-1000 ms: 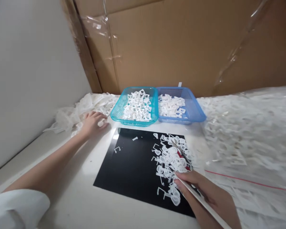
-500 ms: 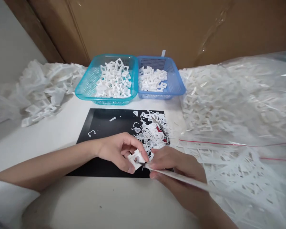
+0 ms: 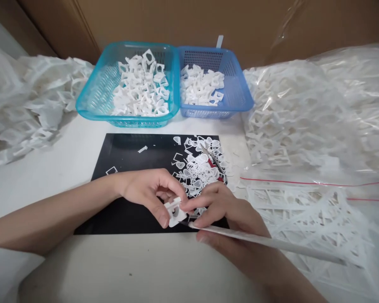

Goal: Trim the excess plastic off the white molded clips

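Observation:
Between thumb and fingers, my left hand (image 3: 153, 193) holds a small white plastic part (image 3: 176, 213) with a hole in it. My right hand (image 3: 224, 214) grips a long, thin white-handled tool (image 3: 259, 239), its dark pointed tip at the lower right edge of the part. The right index finger reaches to the part's upper right side. Both hands are over a black mat (image 3: 126, 210). Just beyond them lies a heap of white scraps (image 3: 197, 168), with a red-handled metal tool (image 3: 215, 162) partly among them.
A teal basket (image 3: 126, 119) and a blue basket (image 3: 216, 110) at the back hold white parts. More white pieces (image 3: 47, 97) are piled at the left. Clear bags of white pieces (image 3: 290, 109) fill the right side. Behind stands a brown cardboard wall (image 3: 183, 21).
The white part has turned in my left hand. My right index finger has stretched out to it, and the tool tip has moved to its lower edge. The camera view has shifted.

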Tool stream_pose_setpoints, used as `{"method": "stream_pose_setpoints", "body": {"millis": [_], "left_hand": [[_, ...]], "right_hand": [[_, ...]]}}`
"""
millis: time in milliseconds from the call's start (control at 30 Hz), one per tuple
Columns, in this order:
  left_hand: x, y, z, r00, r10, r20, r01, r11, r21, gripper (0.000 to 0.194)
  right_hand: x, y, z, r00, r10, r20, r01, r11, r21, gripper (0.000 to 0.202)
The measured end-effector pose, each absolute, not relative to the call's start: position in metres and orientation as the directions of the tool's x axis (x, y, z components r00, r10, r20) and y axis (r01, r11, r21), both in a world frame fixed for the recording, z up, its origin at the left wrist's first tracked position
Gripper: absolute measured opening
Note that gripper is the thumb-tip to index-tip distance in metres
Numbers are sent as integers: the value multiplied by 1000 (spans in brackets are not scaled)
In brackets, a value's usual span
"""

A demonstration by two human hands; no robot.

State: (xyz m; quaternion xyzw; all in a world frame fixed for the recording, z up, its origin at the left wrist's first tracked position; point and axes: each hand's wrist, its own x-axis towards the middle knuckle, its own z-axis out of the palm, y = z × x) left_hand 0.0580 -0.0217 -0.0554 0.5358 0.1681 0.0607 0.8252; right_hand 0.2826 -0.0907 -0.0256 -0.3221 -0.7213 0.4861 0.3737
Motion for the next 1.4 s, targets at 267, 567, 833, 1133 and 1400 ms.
{"method": "stream_pose_setpoints", "body": {"millis": [267, 567, 833, 1133, 1400], "left_hand": [[56, -24, -55, 919, 285, -274, 114, 473, 874, 41], [58, -23, -60, 899, 348, -267, 6, 598, 802, 41], [59, -21, -59, 907, 369, -204, -31, 541, 841, 38], [60, -22, -55, 924, 318, -210, -26, 603, 798, 35], [60, -24, -56, 926, 335, -177, -60, 591, 804, 42]], "right_hand": [[281, -95, -23, -569, 807, 158, 172, 305, -937, 8], [282, -96, -31, -472, 868, 155, 145, 249, -958, 14], [279, -97, -34, -401, 901, 166, 125, 233, -964, 9], [274, -99, -39, -393, 784, 480, 464, 620, -633, 22], [289, -85, -39, -36, 792, 609, 698, 456, -552, 24]]}}
